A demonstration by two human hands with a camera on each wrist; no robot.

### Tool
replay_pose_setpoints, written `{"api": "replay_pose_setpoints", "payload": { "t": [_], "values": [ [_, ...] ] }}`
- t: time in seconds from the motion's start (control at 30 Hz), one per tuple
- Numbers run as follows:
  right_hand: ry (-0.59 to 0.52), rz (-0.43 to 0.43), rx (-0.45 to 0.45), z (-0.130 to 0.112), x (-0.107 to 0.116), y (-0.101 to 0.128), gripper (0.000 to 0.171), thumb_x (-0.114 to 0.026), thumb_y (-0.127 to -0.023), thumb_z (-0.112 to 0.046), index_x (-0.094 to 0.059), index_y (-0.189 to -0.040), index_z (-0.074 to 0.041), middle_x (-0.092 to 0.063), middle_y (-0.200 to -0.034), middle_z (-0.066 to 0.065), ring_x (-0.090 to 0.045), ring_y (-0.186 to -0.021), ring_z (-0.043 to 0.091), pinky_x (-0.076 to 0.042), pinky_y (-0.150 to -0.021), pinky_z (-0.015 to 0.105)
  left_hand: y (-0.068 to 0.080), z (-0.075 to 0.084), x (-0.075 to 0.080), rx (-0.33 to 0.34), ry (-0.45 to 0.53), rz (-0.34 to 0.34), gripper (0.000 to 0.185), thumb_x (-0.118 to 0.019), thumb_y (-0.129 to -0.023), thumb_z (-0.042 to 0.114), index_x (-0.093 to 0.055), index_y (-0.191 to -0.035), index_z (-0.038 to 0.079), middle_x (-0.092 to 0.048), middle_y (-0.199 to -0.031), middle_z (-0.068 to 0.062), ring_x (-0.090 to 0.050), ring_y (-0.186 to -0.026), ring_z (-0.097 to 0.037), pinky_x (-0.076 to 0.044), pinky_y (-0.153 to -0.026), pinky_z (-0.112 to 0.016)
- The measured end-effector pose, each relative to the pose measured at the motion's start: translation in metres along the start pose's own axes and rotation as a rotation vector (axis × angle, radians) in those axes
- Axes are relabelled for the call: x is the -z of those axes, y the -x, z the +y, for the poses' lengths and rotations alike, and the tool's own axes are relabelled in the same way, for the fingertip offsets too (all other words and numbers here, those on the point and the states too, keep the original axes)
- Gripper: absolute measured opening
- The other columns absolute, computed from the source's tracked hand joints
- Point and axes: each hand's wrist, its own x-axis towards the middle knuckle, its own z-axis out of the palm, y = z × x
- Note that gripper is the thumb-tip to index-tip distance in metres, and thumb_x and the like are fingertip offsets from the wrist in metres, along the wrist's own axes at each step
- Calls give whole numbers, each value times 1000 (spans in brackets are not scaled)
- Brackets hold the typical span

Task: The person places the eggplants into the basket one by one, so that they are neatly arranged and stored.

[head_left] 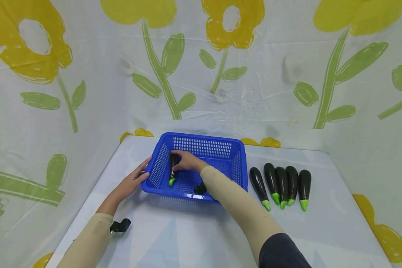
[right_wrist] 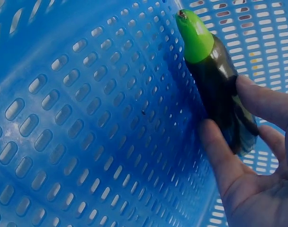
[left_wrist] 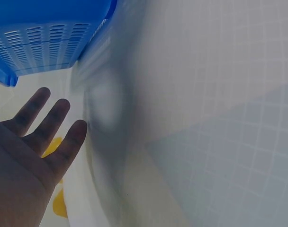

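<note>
Dark glossy eggplant (right_wrist: pixel 220 90) with bright green stem

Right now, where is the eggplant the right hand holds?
In the head view, the eggplant lies inside the blue basket, along its left wall, under the right hand.

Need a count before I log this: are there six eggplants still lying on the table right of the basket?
No, the head view shows five eggplants lying side by side on the table right of the blue basket.
</note>
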Motion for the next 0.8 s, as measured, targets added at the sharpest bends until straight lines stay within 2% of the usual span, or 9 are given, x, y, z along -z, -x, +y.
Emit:
{"api": "replay_pose_setpoints", "payload": {
  "t": [0.23, 0.63, 0.8],
  "values": [
    [16, 6, 18, -1, -1, -2, 78, -81, -87, -9, -43, -155, -13, -54, -144, 19, -68, -89, 18, -57, -75, 26, 0, 0, 0, -2, 7, 0, 65, -45, -108, 40, -14, -165, 33, -27, -160, -31, -29, -144, -56, -28, -110, -72],
    [-21, 5, -2, -3, 1, 4, 79, -79, -88, -7, -40, -156, -15, -50, -150, 18, -71, -93, 23, -59, -78, 28, 0, 1, 0, 0, 8, 0, 65, -46, -108, 40, -15, -164, 35, -27, -160, -30, -29, -144, -55, -27, -110, -73],
    [3, 7, 6, -3, 3, 6, 80, -78, -89, -8, -38, -158, -16, -50, -150, 17, -70, -87, 19, -57, -77, 26, 1, 0, 0, -1, 7, 1, 65, -46, -108, 39, -15, -164, 34, -27, -160, -30, -28, -144, -56, -27, -110, -73]
  ]
}}
